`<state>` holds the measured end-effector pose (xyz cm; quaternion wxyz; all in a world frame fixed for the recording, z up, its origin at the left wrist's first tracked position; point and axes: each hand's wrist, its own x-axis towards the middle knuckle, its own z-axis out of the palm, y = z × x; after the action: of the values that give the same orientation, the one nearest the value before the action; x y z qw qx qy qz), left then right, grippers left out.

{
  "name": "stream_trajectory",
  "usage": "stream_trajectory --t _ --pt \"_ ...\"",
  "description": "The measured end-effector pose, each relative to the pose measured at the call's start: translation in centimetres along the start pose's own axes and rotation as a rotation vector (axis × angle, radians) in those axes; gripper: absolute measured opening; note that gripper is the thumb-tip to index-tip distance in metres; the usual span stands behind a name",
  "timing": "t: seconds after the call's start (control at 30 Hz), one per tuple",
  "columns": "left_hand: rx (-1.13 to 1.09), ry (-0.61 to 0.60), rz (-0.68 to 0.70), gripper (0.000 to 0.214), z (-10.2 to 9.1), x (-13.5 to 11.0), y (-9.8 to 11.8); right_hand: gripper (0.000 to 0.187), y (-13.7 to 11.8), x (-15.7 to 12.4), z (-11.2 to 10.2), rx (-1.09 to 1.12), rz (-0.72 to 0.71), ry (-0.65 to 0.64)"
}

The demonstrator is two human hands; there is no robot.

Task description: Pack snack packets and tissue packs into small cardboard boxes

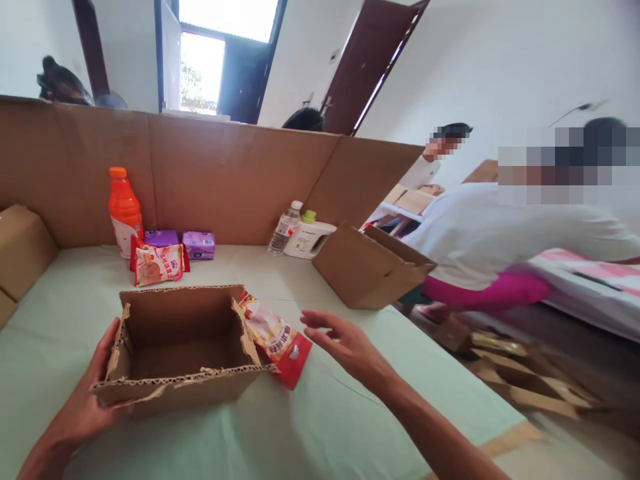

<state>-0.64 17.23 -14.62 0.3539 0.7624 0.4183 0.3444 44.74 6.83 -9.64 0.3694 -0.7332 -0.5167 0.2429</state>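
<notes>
An open cardboard box (185, 390) with ragged cut edges is in front of me, its inside bare. My left hand (97, 387) grips its left side, with the thumb along the wall and the other fingers partly hidden beneath. Against the box's right side leans a red and cream snack packet (277, 337). My right hand (345, 343) is just right of that packet, apart from it, fingers stretched out and holding nothing.
Behind the box stand an orange-capped bottle (125, 213), a pink snack packet (159, 263), purple packs (199, 245), a clear bottle (285, 230) and a white jug (307, 239). Another box (370, 270) tilts at the right edge. A cardboard screen (225, 173) closes the back. A person (490, 233) bends nearby.
</notes>
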Motion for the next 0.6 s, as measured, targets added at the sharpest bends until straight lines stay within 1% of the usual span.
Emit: stream_trajectory --t 0.1,0.17,0.27,0.37,0.4,0.47,0.53,0.6 --pt "-0.094 -0.041 0.034 0.113 0.2 -0.1 0.4 0.067 1.8 4.4 2.4 0.041 0.096 -0.118" --pt "-0.135 -0.055 0.043 0.115 0.3 -0.1 0.9 0.07 2.5 5.9 4.0 0.069 0.139 -0.227" --pt "-0.181 -0.08 0.028 0.119 0.5 -0.2 1.7 0.068 2.4 6.1 5.4 0.134 0.195 -0.38" --pt "-0.217 -0.107 0.035 0.118 0.6 -0.2 2.1 0.061 1.6 5.4 5.8 0.2 0.234 -0.456" --pt "-0.226 -0.112 0.038 0.117 0.6 -0.2 2.2 0.059 1.3 5.2 5.9 0.217 0.238 -0.459" --pt "-0.264 -0.122 0.041 0.116 0.7 -0.2 2.2 0.057 0.8 4.7 6.2 0.241 0.228 -0.426" --pt "-0.318 -0.142 0.039 0.114 0.8 -0.2 2.1 0.055 0.5 4.1 6.4 0.253 0.198 -0.351" --pt "-0.356 -0.16 0.04 0.112 0.9 -0.3 1.9 0.053 0.5 3.6 6.4 0.258 0.154 -0.248"
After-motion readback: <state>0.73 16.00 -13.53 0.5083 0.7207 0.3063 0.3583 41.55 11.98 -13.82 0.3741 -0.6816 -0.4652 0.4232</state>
